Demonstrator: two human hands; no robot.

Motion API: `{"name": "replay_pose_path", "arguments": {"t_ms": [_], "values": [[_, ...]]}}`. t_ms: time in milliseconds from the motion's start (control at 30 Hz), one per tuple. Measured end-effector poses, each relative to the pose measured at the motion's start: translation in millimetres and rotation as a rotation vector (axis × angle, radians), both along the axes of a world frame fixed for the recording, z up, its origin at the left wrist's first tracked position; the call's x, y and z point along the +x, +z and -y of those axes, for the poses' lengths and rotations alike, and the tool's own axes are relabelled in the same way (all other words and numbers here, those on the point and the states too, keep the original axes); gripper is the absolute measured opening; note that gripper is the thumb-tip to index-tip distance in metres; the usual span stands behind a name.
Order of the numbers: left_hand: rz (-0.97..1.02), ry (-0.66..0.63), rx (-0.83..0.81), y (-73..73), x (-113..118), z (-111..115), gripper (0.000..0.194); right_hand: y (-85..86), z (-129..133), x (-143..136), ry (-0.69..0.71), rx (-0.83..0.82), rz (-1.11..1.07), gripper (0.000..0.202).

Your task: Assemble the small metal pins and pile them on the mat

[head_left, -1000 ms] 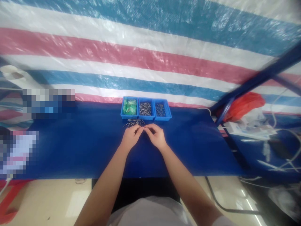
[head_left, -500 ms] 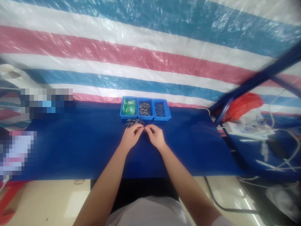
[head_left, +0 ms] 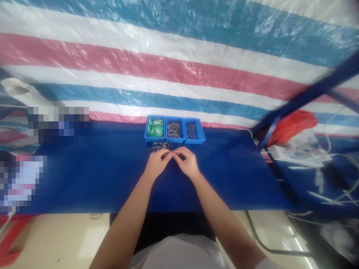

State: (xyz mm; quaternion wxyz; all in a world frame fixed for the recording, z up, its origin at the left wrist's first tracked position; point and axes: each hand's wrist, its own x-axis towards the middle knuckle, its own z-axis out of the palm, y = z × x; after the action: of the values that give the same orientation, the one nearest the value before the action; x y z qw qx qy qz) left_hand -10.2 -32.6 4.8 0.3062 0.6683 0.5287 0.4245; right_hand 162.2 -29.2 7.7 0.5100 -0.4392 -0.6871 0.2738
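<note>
My left hand point(head_left: 157, 163) and my right hand point(head_left: 187, 163) meet fingertip to fingertip above the blue table, both closed in a pinch. Whatever sits between the fingertips is hidden or too small to name. Just beyond my left hand lies a loose pile of thin metal pins or screws point(head_left: 159, 145). Behind the pile stand three blue bins side by side. Green-and-clear plastic packets point(head_left: 155, 128) fill the left one. Many slim metal pieces point(head_left: 174, 130) lie in the middle bin, and fewer metal pieces point(head_left: 192, 130) lie in the right one.
The blue tabletop point(head_left: 106, 172) stretches to both sides. A striped plastic sheet point(head_left: 174, 71) hangs behind it. To the right are a dark blue metal frame point(head_left: 294, 101), a red plastic bag point(head_left: 297, 127) and white cables. A white roll point(head_left: 25, 91) is at the far left.
The fingertips of my two hands have come slightly closer together, still pinched. The whole view has shifted a little; the bins and the pile look the same.
</note>
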Motion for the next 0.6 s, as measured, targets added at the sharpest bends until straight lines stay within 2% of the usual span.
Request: {"name": "replay_pose_path", "arguments": {"t_ms": [100,267,600], "values": [[0.014,-0.003,0.005,-0.6,1.0,0.0,0.025,-3.1,-1.0,0.4,-0.016,-0.088,-0.073,0.02],[0.013,-0.047,0.007,0.1,1.6,0.4,0.024,-6.2,-2.2,0.9,0.016,-0.221,-0.239,0.039],[-0.022,-0.003,0.028,2.3,0.9,0.4,0.022,-4.8,-2.1,-0.2,0.0,-0.256,-0.233,0.026]]}}
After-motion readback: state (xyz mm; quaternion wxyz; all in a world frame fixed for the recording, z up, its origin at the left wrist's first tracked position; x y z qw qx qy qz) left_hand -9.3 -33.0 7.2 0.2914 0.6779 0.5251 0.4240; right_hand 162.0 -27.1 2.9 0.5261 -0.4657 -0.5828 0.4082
